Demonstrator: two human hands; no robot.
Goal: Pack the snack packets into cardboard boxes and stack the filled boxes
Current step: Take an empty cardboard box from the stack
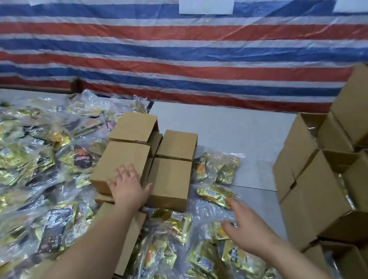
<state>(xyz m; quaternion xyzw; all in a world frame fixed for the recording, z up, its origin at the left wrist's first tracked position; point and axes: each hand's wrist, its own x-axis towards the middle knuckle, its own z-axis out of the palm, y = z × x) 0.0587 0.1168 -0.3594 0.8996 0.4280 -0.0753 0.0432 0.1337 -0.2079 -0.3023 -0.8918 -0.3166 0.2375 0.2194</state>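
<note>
Several small brown cardboard boxes (pixel 170 164) stand clustered in the middle of the grey table. My left hand (pixel 127 185) lies flat with spread fingers on the near-left box (pixel 116 161) of the cluster. My right hand (pixel 247 226) hovers open, fingers straight, over clear-wrapped gold and black snack packets (pixel 182 250) at the front. A wide heap of the same snack packets (pixel 25 172) covers the table's left side. A few more packets (pixel 216 165) lie just right of the boxes.
A tall stack of larger cardboard boxes (pixel 337 185) fills the right side, some with open flaps. A flattened box (pixel 130 236) lies under my left forearm. Bare grey table (pixel 234 124) shows behind the cluster. A red, white and blue striped tarp (pixel 167 48) with paper signs hangs behind.
</note>
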